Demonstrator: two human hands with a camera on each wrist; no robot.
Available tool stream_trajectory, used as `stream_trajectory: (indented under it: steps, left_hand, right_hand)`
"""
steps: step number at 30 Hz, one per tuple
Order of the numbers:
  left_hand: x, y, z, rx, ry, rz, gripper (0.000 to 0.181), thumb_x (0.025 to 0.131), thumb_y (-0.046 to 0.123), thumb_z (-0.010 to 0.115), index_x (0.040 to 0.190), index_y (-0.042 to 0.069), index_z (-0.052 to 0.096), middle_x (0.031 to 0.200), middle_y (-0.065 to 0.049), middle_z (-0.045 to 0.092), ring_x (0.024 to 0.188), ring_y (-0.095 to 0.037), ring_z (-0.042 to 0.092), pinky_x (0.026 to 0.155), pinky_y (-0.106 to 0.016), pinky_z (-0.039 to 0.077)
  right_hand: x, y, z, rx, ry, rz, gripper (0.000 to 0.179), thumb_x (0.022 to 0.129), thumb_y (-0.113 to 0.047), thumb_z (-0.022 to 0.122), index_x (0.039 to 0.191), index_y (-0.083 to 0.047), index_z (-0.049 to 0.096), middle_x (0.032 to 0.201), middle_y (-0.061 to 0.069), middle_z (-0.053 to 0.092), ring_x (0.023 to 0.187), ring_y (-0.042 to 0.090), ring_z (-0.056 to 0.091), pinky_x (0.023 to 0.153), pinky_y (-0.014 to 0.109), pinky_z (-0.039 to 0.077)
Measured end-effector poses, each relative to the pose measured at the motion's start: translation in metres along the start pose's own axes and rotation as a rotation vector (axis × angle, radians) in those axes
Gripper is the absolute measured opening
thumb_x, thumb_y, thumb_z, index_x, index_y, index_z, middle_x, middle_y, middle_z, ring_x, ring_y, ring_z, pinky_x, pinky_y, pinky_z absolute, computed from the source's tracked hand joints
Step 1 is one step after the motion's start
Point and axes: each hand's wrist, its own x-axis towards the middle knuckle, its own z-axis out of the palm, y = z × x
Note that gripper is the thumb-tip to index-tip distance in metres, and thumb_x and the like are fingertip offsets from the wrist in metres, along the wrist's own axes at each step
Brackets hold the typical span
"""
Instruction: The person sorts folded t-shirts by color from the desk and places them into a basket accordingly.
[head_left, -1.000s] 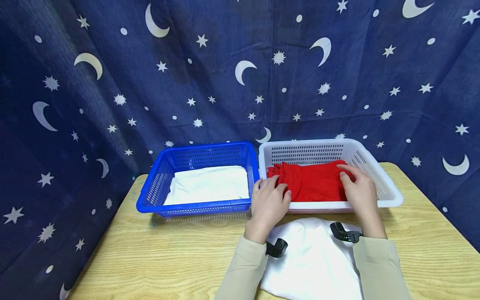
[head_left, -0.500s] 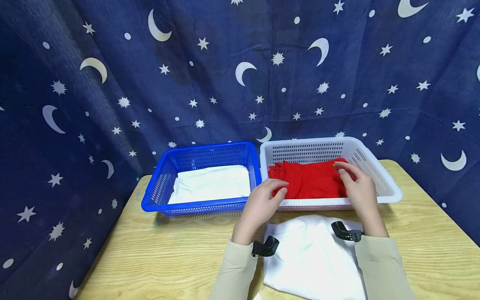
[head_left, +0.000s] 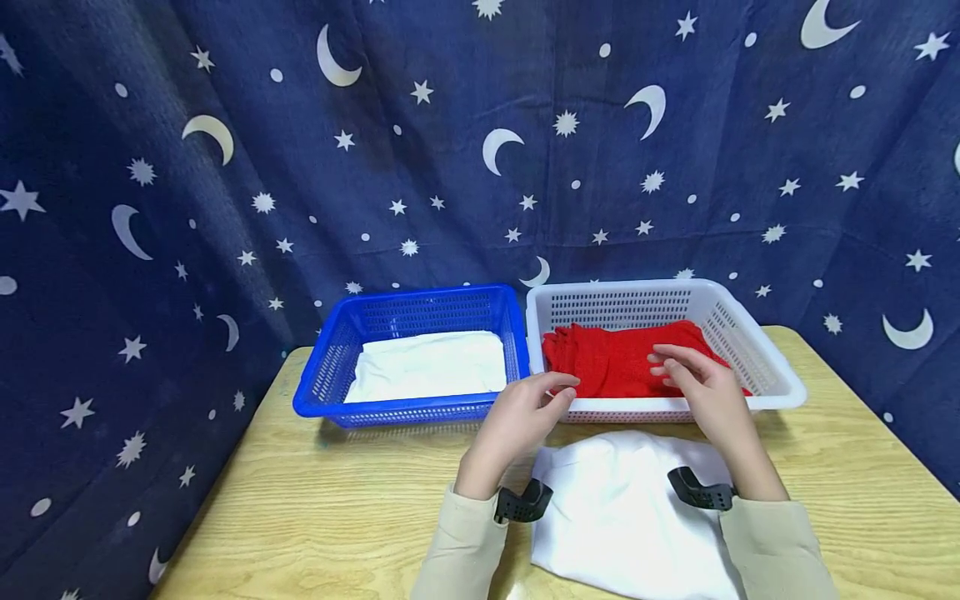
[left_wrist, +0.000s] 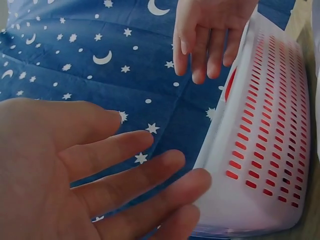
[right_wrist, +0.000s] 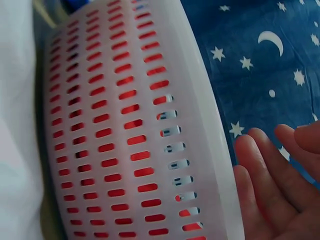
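Note:
Red folded cloth [head_left: 630, 358] lies in the white basket [head_left: 772, 367] at the right. My left hand [head_left: 525, 412] hovers over that basket's near left corner, fingers loosely extended and holding nothing. Above the front rim, toward the right, is my right hand [head_left: 708, 392], its fingers slightly bent and apart from each other, with nothing in them. In the left wrist view the left hand [left_wrist: 115, 180] spreads its fingers beside the basket wall. The right wrist view has the right hand's fingers [right_wrist: 265, 175] behind the basket rim. A white cloth [head_left: 630, 517] lies on the table under my forearms.
A blue basket [head_left: 322, 392] with folded white cloth [head_left: 431, 367] inside stands left of the white one, close against it. Both rest on a wooden table [head_left: 337, 517]. Behind hangs a dark blue curtain [head_left: 450, 167] with moons and stars.
My left hand has drawn back from the red cloth toward the basket's front rim. My right hand has lifted off the cloth's right end, which now spreads farther right. The head view has shifted slightly.

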Motion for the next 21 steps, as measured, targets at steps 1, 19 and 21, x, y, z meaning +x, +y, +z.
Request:
stream_trajectory:
  steps: [1,19,21]
  left_hand:
    - [-0.001,0.0,0.0,0.004,-0.006,-0.007,0.027,0.091,0.034,0.046,0.112,0.026,0.061,0.096,0.014,0.06,0.073,-0.003,0.054,0.061,-0.023,0.044]
    - [-0.039,-0.022,-0.001,0.128,-0.221,-0.007,0.026,0.091,0.035,0.048,0.101,0.019,0.066,0.083,0.013,0.061,0.065,0.003,0.053,0.058,-0.018,0.042]
    - [-0.043,-0.027,-0.003,0.168,-0.232,-0.019,0.026,0.09,0.035,0.049,0.103,0.019,0.066,0.083,0.012,0.062,0.07,0.001,0.054,0.06,-0.019,0.043]
  right_hand:
    - [-0.002,0.0,0.0,-0.012,-0.017,-0.006,0.032,0.093,-0.022,0.046,0.121,-0.009,0.055,0.104,0.009,0.062,0.084,0.008,0.061,0.073,0.012,0.044]
    - [-0.043,0.017,-0.021,-0.28,-0.299,-0.094,0.017,0.089,-0.024,0.055,0.098,-0.013,0.065,0.087,-0.004,0.064,0.076,0.005,0.06,0.068,0.019,0.047]
    - [-0.047,0.02,-0.023,-0.314,-0.359,-0.065,0.022,0.089,-0.027,0.054,0.102,-0.013,0.065,0.086,-0.006,0.063,0.074,0.005,0.059,0.068,0.023,0.046]
